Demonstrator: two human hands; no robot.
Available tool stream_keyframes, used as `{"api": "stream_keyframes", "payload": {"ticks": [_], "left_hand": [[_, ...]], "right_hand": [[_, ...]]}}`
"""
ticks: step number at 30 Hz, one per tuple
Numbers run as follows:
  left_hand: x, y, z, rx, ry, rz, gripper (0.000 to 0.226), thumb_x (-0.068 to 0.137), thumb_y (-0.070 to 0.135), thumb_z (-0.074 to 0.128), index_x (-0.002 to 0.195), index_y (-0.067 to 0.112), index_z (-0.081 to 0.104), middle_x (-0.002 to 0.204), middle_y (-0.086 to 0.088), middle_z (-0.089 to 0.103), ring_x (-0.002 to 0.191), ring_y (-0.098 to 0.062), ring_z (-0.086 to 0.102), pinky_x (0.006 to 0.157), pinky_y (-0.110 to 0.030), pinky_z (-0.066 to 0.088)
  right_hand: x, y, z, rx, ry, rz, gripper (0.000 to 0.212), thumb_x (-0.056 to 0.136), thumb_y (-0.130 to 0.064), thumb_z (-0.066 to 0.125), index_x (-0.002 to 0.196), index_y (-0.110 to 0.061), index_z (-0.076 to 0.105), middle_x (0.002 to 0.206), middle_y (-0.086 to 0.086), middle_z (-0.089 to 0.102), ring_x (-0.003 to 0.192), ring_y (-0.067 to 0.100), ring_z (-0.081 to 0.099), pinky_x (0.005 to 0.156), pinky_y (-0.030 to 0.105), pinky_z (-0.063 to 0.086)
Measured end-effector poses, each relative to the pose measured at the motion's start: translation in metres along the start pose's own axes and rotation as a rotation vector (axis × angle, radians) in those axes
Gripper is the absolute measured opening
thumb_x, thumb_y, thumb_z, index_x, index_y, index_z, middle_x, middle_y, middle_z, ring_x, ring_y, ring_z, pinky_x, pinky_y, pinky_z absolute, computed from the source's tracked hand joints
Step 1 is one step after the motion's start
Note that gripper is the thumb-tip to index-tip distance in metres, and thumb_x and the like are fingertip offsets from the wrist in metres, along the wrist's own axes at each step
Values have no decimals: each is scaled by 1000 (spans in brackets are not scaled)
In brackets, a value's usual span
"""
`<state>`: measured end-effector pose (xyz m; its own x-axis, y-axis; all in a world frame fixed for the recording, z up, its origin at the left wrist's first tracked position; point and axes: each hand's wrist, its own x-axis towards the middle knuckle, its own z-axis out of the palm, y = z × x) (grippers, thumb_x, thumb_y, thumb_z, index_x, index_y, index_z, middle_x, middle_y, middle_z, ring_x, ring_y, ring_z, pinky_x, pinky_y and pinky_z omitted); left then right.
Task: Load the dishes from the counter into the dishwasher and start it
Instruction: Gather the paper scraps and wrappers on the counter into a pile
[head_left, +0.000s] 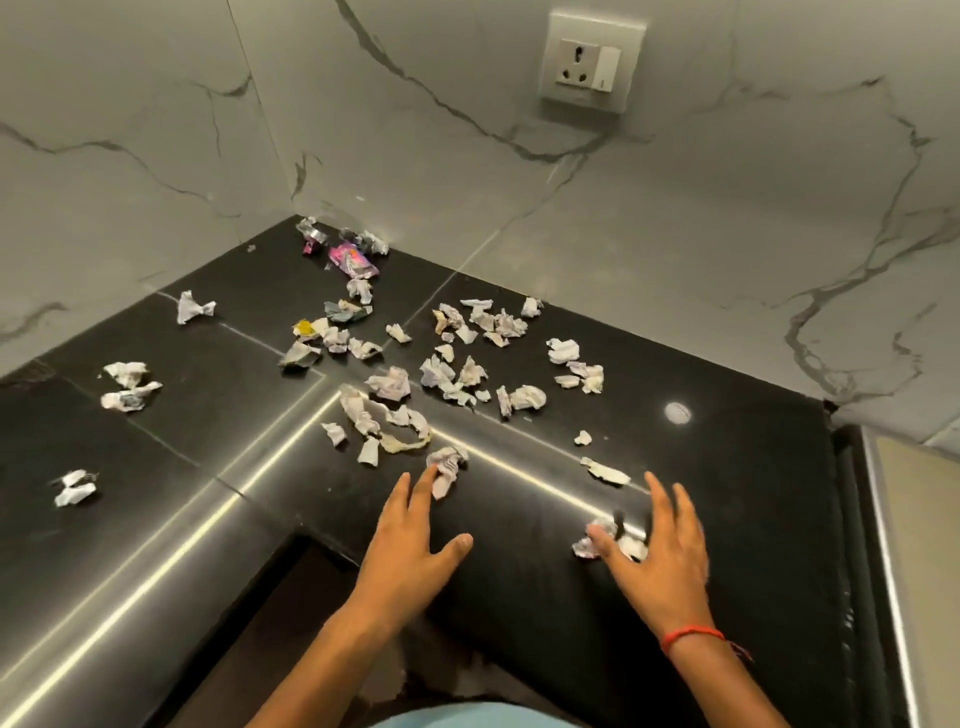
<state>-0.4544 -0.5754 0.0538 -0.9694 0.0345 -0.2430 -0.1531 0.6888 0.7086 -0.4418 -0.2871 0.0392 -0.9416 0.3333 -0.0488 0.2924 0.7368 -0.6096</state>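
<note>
A: Any dishes on the counter (519, 587)?
B: None in view, no dishwasher either. Loading looks not yet begun. Only crumpled paper scraps (457, 374), thickest toward the back corner.
A: The hands?
B: Left hand (410, 540) spread flat near the front edge, fingertips touching a scrap (447, 465). Right hand (660, 556) is spread over another scrap (584, 545).
</note>
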Motion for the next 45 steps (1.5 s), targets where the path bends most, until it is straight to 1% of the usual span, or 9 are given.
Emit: {"api": "stream_keyframes", "payload": {"ticks": [5,11,14,17,21,25,35,41,45], "left_hand": [[37,-25,-19,92,-44,38,100,89,55,68,160,45,-2,171,6,-6,158,-15,0,127,-39,18],[59,-28,-32,-13,102,182,81,91,46,71,157,46,24,166,16,12,150,0,18,121,-37,32],[81,-27,-40,-59,362,203,70,89,45,73,151,38,41,161,10,26,148,-10,30,119,-43,36],[104,-34,-52,-25,481,79,75,88,56,69,153,37,38,166,3,20,153,-18,21,124,-49,26],[124,-47,-54,127,277,1,89,85,83,43,160,40,20,171,-3,1,158,-18,-3,128,-47,1],[108,-51,-19,371,153,144,92,86,89,14,162,37,18,172,-2,0,157,-16,-10,127,-42,-9],[104,-34,-9,310,76,418,71,100,71,30,162,40,12,170,8,-17,157,-11,-8,129,-42,6],[178,-35,-68,353,156,216,78,95,76,26,162,39,9,171,-5,-10,158,-23,-8,128,-49,1],[211,-31,-77,387,26,135,83,93,79,25,163,38,7,171,-10,0,158,-26,-1,127,-51,9]], "right_hand": [[24,-31,55,-251,-7,-82,96,77,-90,26,156,-36,27,166,2,21,155,20,11,124,47,10],[31,-51,80,-378,-24,-276,82,82,-85,32,146,-36,46,162,-4,31,152,17,21,125,46,12],[37,-49,80,-392,-26,-275,81,82,-85,34,145,-37,46,161,-5,33,151,16,24,124,46,14],[39,-47,80,-384,-24,-280,81,81,-84,36,147,-38,42,160,-5,33,151,14,23,123,46,14],[42,-47,80,-401,-53,-283,86,81,-86,33,152,-38,33,163,-6,25,153,14,17,124,46,11],[40,-48,78,-401,-58,-275,89,81,-88,31,155,-38,28,165,-5,20,153,14,15,125,46,11],[38,-54,74,-402,-80,-254,95,78,-93,19,157,-40,20,167,-5,14,153,16,15,125,45,8],[38,-54,75,-430,-91,-241,98,77,-95,17,157,-39,21,166,-3,17,153,17,16,124,45,7],[39,-55,76,-430,-100,-233,98,77,-95,19,157,-38,22,166,-3,18,153,18,17,124,46,8]]}}
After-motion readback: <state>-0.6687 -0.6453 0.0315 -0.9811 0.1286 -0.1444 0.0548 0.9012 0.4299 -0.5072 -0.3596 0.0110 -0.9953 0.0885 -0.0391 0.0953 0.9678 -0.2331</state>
